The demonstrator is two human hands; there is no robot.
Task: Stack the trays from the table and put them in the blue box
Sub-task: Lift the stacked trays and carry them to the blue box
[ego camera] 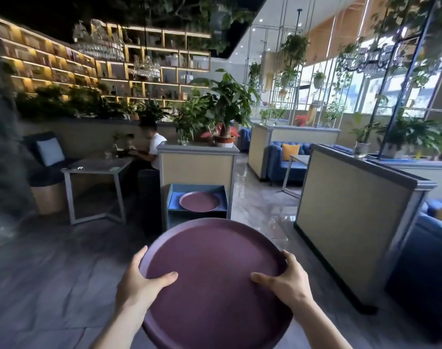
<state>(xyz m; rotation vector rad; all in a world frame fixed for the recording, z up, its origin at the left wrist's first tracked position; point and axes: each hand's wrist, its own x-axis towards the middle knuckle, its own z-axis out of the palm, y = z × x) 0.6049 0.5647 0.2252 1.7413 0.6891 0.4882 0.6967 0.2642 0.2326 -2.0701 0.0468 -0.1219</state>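
A large round purple tray (212, 280) fills the lower middle of the head view, held level in front of me. My left hand (142, 280) grips its left rim with the thumb on top. My right hand (285, 278) grips the right rim the same way. Straight ahead on the floor stands the blue box (170, 197), open at the top. A second round purple tray (199, 201) lies flat inside it. The held tray is short of the box and hides its lower front.
A beige partition with potted plants (197, 165) rises right behind the box. A long partition (356, 210) runs along the right. A grey table (94, 170) stands to the left, with a seated person (153, 147) beyond it. Tiled floor lies between.
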